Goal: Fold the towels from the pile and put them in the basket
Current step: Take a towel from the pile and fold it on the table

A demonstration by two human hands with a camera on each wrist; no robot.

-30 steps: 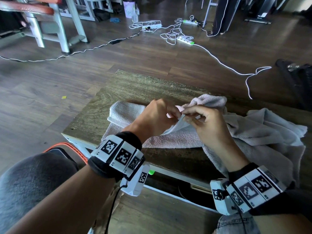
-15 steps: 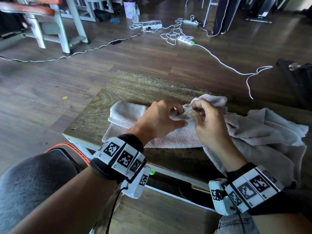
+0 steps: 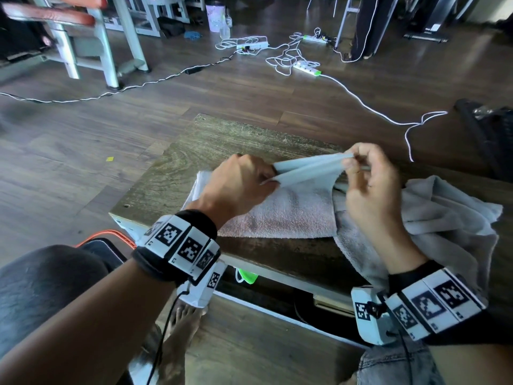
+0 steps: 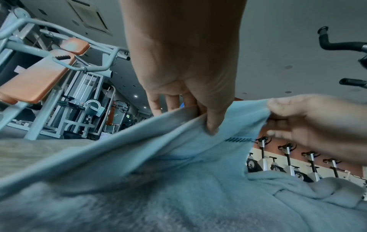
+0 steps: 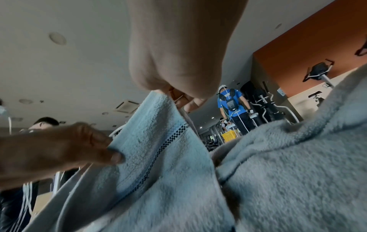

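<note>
A pale towel point(image 3: 283, 212) lies flat on the wooden table point(image 3: 222, 143), its far edge lifted and stretched between my two hands. My left hand point(image 3: 266, 176) pinches that edge on the left; in the left wrist view the thumb presses the towel point(image 4: 178, 141). My right hand point(image 3: 352, 162) pinches the same edge on the right, seen up close as fingers curled on the towel point(image 5: 158, 133) with its dark checked stripe. A crumpled grey pile of towels point(image 3: 444, 218) lies to the right under my right forearm. No basket is in view.
White cables and power strips point(image 3: 305, 66) trail over the wooden floor beyond the table. A gym bench with orange pads point(image 3: 83, 37) stands far left. An orange-edged seat point(image 3: 105, 240) is by my left knee. A dark object point(image 3: 494, 134) stands at the far right.
My hands were close together on the towel's edge. They have drawn apart, left hand leftward and right hand rightward, pulling the edge taut and raising it off the table.
</note>
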